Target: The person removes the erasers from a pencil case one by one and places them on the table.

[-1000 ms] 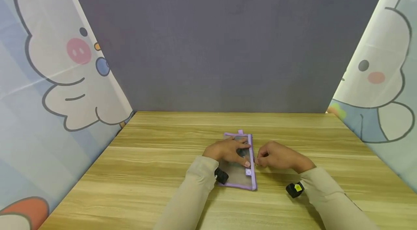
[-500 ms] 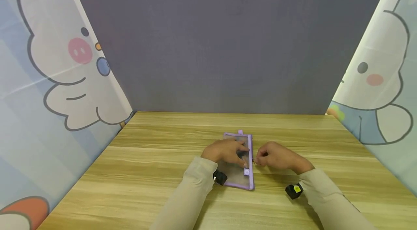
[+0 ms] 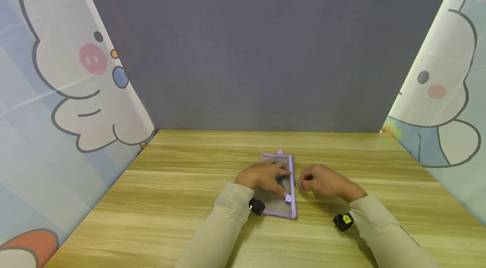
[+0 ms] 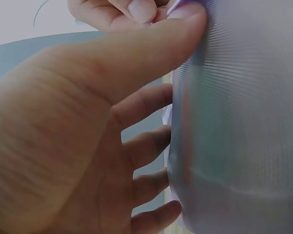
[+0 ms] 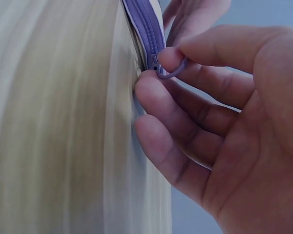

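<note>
A see-through mesh zipper pouch (image 3: 275, 207) with purple trim lies on the table, its zipper edge to the right. My left hand (image 3: 263, 176) rests on it with fingers spread, and the thumb is near the white-and-purple tag (image 3: 288, 198). In the left wrist view the left thumb (image 4: 136, 53) and fingertips touch the mesh. Something dark shows through the mesh between the fingers; its kind is unclear. At the zipper edge my right hand (image 3: 322, 181) pinches the ring-shaped zipper pull (image 5: 175, 74). The purple zipper (image 5: 149, 29) runs away beyond it in the right wrist view.
The wood-grain table (image 3: 182, 200) spreads around both hands. A dark grey panel (image 3: 247, 48) stands along its back edge. Cartoon-printed cloths (image 3: 60, 133) hang at the left and right sides.
The pouch has shifted very slightly left and away. My left thumb has moved a little toward the tag. The right hand keeps its pinch in almost the same place.
</note>
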Available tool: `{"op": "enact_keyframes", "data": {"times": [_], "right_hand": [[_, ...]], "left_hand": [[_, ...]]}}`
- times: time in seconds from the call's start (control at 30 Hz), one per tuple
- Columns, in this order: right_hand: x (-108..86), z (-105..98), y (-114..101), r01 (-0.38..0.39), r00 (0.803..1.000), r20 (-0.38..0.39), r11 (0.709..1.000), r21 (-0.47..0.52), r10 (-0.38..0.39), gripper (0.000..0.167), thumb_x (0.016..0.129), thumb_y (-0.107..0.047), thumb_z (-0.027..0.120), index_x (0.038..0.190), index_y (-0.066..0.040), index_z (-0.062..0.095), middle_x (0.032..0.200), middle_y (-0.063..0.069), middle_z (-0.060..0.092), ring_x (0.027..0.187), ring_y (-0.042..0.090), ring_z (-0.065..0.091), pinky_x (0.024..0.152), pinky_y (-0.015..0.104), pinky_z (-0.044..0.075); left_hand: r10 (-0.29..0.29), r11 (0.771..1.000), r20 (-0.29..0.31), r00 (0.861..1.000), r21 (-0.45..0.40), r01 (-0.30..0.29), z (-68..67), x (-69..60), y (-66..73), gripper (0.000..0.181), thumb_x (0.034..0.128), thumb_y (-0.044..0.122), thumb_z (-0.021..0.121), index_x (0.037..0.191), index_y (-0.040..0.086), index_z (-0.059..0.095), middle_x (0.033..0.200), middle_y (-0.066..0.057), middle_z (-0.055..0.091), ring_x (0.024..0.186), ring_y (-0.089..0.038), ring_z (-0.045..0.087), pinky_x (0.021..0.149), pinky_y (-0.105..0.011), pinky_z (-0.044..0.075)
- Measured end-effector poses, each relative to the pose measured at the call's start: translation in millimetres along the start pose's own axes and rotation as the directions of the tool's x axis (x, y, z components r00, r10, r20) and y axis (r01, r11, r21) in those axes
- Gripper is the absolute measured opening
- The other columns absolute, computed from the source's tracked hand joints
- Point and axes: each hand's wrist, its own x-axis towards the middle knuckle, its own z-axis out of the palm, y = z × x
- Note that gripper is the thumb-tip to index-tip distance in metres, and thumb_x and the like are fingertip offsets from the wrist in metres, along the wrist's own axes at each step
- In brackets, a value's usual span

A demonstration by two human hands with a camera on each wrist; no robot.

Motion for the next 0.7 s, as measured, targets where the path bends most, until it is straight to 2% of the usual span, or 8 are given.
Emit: {"op": "enact_keyframes", "data": {"times": [0.33,0.7], "right_hand": [[0.8,-1.2,0.2,0.023,0.999,0.028,1.0,-0.02,-0.023,0.013,0.091,-0.011,0.069,0.079,-0.016,0.073,0.075,-0.009,0.061,0.065,0.008,0.05,0.057,0.025,0.042],[-0.7,-3.8,-1.8,0.102,0.993,0.056,0.994,-0.039,-0.1,0.013,0.09,-0.01,0.071,0.079,-0.017,0.076,0.077,-0.012,0.064,0.067,0.004,0.054,0.06,0.025,0.048]], "left_hand": [[-0.052,0.998,0.017,0.999,-0.033,0.052,2.7,2.0,0.6,0.074,0.0805,0.059,0.076,0.147,0.046,0.048,0.163,0.016,0.024,0.152,-0.017,0.012,0.116,-0.052,0.026],[-0.047,0.998,0.015,0.999,-0.03,0.048,3.2,4.9,-0.8,0.074,0.0797,0.06,0.077,0.146,0.046,0.049,0.162,0.017,0.024,0.152,-0.017,0.014,0.117,-0.05,0.025]]}}
